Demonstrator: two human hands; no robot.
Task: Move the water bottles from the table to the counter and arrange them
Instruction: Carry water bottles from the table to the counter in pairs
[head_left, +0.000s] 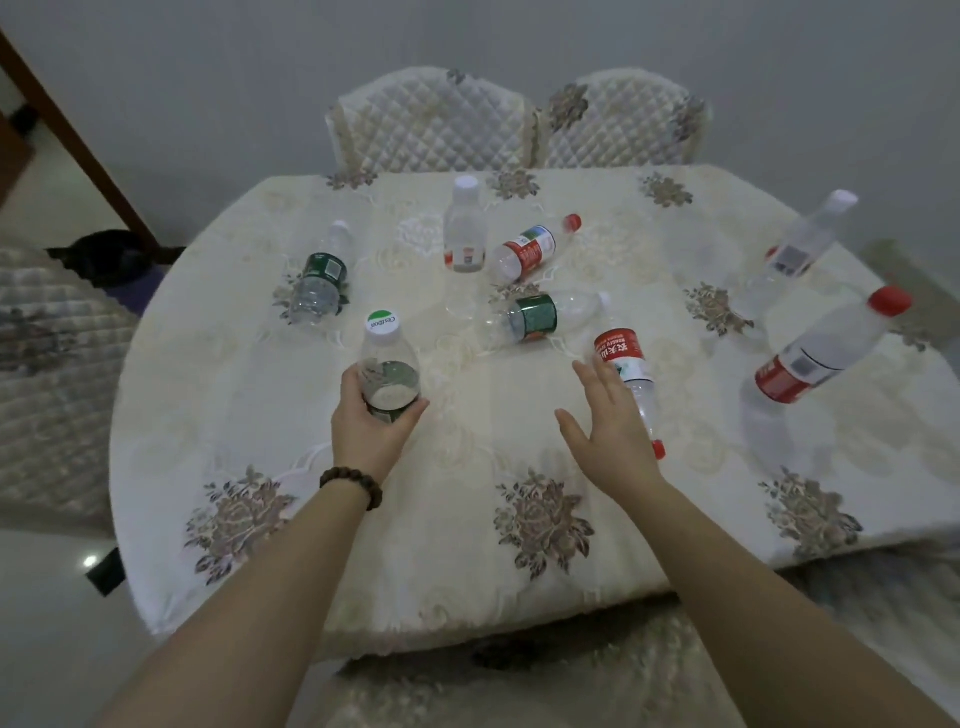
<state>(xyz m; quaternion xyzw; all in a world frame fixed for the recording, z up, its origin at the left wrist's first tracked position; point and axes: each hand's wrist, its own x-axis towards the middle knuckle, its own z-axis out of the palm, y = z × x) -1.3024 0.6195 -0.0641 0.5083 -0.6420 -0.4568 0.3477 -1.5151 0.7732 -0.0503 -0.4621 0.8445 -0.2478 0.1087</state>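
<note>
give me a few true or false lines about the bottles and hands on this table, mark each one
1. The left hand is wrapped around an upright bottle with a green and white cap. True.
2. The right hand is closed on a bottle and lifting it. False: it is open, fingers spread, beside a lying red-label bottle with no grip on it.
3. Every bottle on the table stands upright. False: several lie on their sides, such as the green-label bottle near the middle.
4. A beaded bracelet sits on the left wrist. True.
5. Two quilted chairs stand at the far side of the table. True.
</note>
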